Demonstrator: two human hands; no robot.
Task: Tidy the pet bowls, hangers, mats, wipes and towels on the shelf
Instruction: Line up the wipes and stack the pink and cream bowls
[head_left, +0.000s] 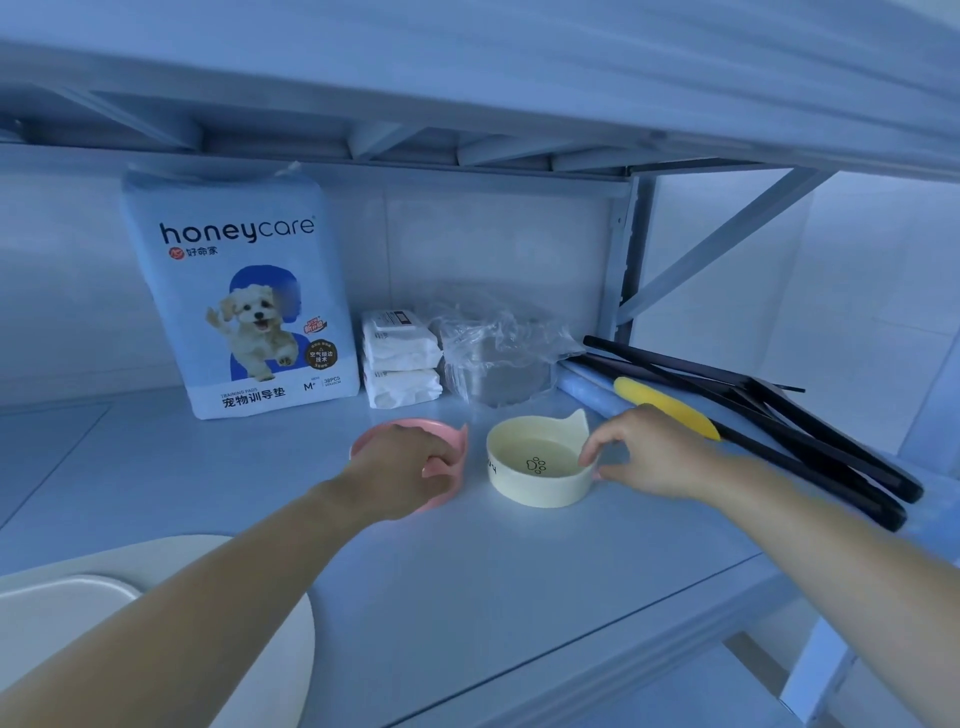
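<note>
1. Over the right side of a pink cat-eared pet bowl (379, 430), the left hand (410, 457) curls its fingers (435, 461) round the rim, gripping it.
2. Just to the right, the right hand (654, 457) pinches the right rim of a cream cat-eared bowl (535, 486) that has a paw print inside. The two bowls stand just beside each other on the pale blue shelf (467, 571).
3. Behind the fingers stand a tall blue-and-white training-pad pack (244, 291), stacked white wipe packs (400, 358) and a grey item in clear wrap (498, 364).
4. Right of the right hand lie black hangers (779, 431), touching a yellow padded bar (665, 408).
</note>
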